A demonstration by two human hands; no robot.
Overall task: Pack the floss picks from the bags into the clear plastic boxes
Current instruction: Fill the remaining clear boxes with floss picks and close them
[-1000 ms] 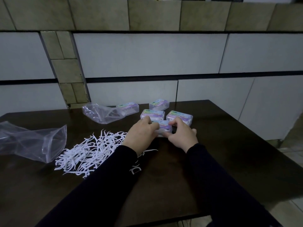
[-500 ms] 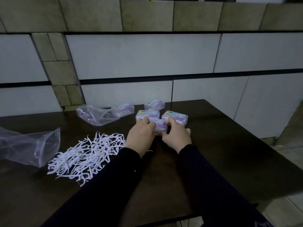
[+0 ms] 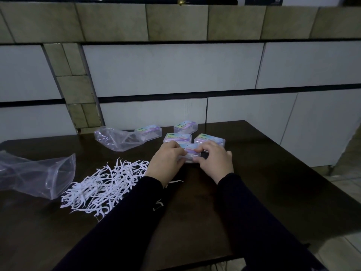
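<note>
Dark wooden table (image 3: 263,192), set against a tiled wall (image 3: 172,71). Near its middle, one clear plastic box (image 3: 190,153) with a coloured label on the lid, held between both hands. Left hand (image 3: 166,165): fingers curled over the box's left end, thumb side on top of the lid, gripping it. Right hand (image 3: 213,163): fingers curled round the right end, fingertips pinching at the lid edge. Whether the lid is fully closed cannot be told, as the fingers cover the seam. Both forearms in dark sleeves (image 3: 254,222). Directly behind the held box, two more labelled boxes side by side, the left one (image 3: 177,138) and the right one (image 3: 210,139), both lying flat with lids down; a fourth box (image 3: 185,126) further back, tilted. A fifth box (image 3: 149,132) lies to the left, its end tucked into the mouth of a crumpled clear plastic bag (image 3: 115,138). At the table's left edge, a second, larger clear bag (image 3: 39,175), lying open and slack. Between that bag and the left sleeve, a loose heap of white floss picks (image 3: 103,186) spread on the tabletop, a few strays reaching under the left wrist.
</note>
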